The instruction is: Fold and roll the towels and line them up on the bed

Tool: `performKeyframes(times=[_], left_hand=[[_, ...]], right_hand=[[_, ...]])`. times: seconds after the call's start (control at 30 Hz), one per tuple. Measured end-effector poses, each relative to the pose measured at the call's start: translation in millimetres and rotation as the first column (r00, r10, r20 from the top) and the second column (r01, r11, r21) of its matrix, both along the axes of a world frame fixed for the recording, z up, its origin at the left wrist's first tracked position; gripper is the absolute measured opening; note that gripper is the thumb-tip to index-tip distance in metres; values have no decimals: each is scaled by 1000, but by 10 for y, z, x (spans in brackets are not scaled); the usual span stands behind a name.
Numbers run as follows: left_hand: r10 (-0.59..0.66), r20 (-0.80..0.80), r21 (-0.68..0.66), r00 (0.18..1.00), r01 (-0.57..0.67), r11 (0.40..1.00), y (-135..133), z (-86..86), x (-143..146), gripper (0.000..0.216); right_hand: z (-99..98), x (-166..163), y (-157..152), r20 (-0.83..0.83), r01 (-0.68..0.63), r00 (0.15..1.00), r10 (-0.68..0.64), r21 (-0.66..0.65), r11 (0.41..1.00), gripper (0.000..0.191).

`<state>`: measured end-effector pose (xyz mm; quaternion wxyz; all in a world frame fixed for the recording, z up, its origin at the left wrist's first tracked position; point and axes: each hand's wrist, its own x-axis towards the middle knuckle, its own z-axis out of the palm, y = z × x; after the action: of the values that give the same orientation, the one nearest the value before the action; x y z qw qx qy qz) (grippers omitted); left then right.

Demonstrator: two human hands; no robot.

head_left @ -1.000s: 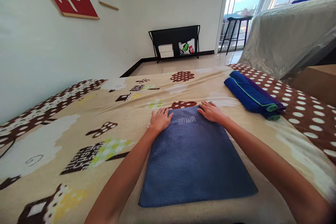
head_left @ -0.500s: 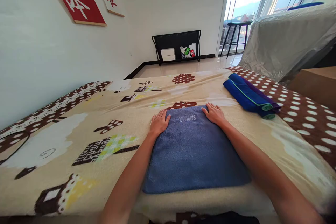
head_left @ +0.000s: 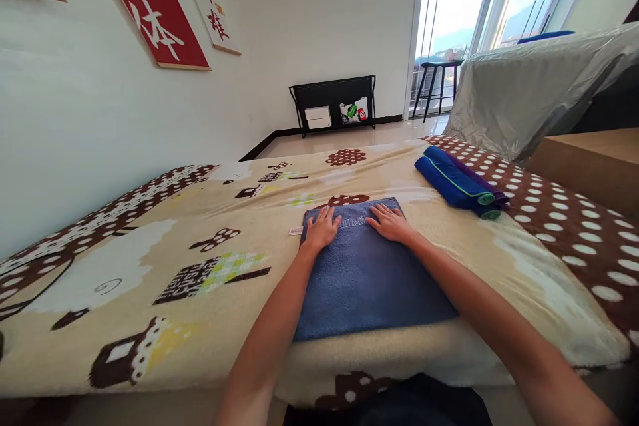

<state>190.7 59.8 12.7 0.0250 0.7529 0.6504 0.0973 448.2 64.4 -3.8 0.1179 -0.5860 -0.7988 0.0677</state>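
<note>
Currently we see the blue towel (head_left: 367, 279) lying flat on the patterned blanket (head_left: 224, 339). Our left hand (head_left: 322, 229) and right hand (head_left: 391, 222) rest on its far part, apart, fingers spread; rolled cloths (head_left: 453, 178) lie to the right.

Home-like room, cartoon-print blanket (head_left: 239, 319), red wall scroll (head_left: 150, 10) with calligraphy, black stool (head_left: 442, 65) by tall window (head_left: 449, 0)
</note>
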Motion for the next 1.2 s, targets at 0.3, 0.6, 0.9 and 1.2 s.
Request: performKeyframes(times=[0.3, 0.6, 0.9, 1.2], left_hand=[[16, -41, 38, 999, -14, 999, -444, -84, -388, 55], [-280, -76, 45, 957, 284, 958, -1641, 75, -280, 52], [-356, -128, 191, 926, 376, 907, -2486, -205, -626, 59], [-404, 120, 324, 907, 349, 880, -2645, -300, -977, 52]], right_hand=[[-56, 422, -340, 13, -1, 1000, 1, 46, 999, 63], [-13, 314, -1547, 5, -350, 936, 352, 116, 930, 61], [-98, 731, -2251, -88, -430, 887, 454, 205, 879, 60], [-261, 1091, -2347, -398, -285, 844, 359, 234, 929, 41]])
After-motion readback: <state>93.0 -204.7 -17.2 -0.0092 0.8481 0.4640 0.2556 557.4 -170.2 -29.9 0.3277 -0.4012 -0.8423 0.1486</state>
